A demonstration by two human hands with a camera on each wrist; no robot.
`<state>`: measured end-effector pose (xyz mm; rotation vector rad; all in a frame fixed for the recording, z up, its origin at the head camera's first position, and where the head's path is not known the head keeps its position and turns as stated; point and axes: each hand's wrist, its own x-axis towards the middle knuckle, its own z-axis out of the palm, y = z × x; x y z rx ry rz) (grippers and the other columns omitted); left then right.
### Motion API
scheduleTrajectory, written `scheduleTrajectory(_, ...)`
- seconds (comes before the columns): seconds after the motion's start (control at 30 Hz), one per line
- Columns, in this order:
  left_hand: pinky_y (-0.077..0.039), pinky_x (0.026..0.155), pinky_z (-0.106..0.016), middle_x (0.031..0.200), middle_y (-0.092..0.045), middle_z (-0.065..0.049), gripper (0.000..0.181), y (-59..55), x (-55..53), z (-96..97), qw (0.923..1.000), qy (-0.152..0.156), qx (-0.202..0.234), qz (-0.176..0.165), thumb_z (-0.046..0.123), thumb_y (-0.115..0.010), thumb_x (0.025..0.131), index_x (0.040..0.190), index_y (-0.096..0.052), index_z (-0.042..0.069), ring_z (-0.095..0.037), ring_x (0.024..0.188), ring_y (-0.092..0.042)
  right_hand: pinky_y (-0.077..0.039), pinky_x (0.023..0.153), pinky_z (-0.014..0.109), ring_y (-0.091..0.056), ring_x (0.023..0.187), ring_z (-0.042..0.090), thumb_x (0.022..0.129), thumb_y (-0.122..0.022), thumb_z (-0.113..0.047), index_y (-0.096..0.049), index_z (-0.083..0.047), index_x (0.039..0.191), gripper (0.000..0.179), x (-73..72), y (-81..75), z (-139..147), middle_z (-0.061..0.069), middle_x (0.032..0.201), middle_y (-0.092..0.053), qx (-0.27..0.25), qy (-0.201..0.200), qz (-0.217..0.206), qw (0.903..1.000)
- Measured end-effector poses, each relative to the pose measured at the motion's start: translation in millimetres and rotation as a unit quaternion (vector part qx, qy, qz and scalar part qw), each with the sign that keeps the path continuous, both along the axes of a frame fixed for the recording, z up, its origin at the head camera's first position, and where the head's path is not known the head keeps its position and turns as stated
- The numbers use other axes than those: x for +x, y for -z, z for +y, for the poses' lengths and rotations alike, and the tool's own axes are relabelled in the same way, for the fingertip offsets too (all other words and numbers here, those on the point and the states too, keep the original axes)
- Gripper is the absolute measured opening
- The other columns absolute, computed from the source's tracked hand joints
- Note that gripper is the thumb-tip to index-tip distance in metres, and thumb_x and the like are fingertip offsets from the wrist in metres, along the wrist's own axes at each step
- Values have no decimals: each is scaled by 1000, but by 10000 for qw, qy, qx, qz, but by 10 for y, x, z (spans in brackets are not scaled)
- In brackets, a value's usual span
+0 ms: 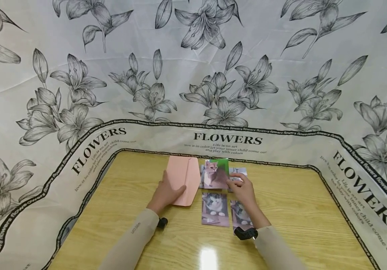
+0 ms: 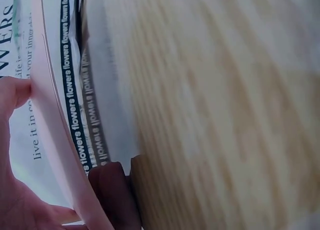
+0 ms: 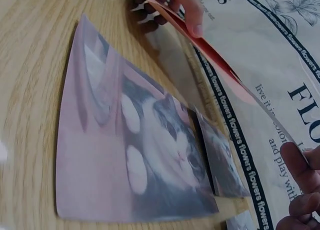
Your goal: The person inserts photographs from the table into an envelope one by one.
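Your left hand [image 1: 169, 192] grips the pink envelope [image 1: 180, 174] near the table's [image 1: 298, 210] far edge, thumb in front, fingers behind, seemingly to steady it. Your right hand [image 1: 245, 190] pinches the kitten photo [image 1: 215, 176] by its right side, likely so its left edge faces the envelope unobstructed. A gray-and-white cat photo [image 1: 215, 209] lies closer to you.
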<state>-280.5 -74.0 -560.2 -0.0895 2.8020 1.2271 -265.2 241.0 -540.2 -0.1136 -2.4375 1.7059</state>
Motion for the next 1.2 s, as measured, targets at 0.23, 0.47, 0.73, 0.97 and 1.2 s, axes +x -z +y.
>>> scheduleTrajectory(0.23,-42,117,-62,161,-32,-45,122,9,5,27,9998,38,-24,177,53,-79,92,170,-4,-4,-57,145,-45,-47,57,24,-74,87,38,103,-75,-13,-69,-4,132,32,-81,55,-225,18,99,-81,-85,-64,97,9999)
scheduleTrajectory(0.47,-41,118,-62,163,-30,-44,122,44,18,29,9995,74,-72,301,53,-79,92,170,-5,-3,-58,146,-42,-42,52,24,-67,69,28,101,-76,-12,-68,-2,130,32,-143,80,-410,16,91,-81,-154,-45,163,9997)
scheduleTrajectory(0.73,-43,116,-62,160,-33,-46,121,29,28,25,9994,81,-64,333,52,-80,92,170,-7,-5,-59,143,-45,-44,55,25,-67,67,14,99,-77,-10,-69,-1,126,30,-208,150,-550,16,89,-81,-36,-25,221,9997)
scheduleTrajectory(0.97,-44,115,-63,159,-34,-46,122,38,27,22,9993,100,-159,331,53,-80,91,170,-7,-5,-60,142,-47,-44,55,24,-67,70,11,99,-78,-13,-70,-3,122,26,-230,189,-681,12,89,-81,4,3,103,9999)
scheduleTrajectory(1.2,-44,115,-63,159,-34,-47,123,56,15,29,9990,115,-241,347,54,-80,90,170,-7,-4,-61,142,-46,-48,56,23,-74,77,23,99,-78,-13,-70,-2,118,23,-213,174,-849,18,97,-81,-111,-65,36,9999)
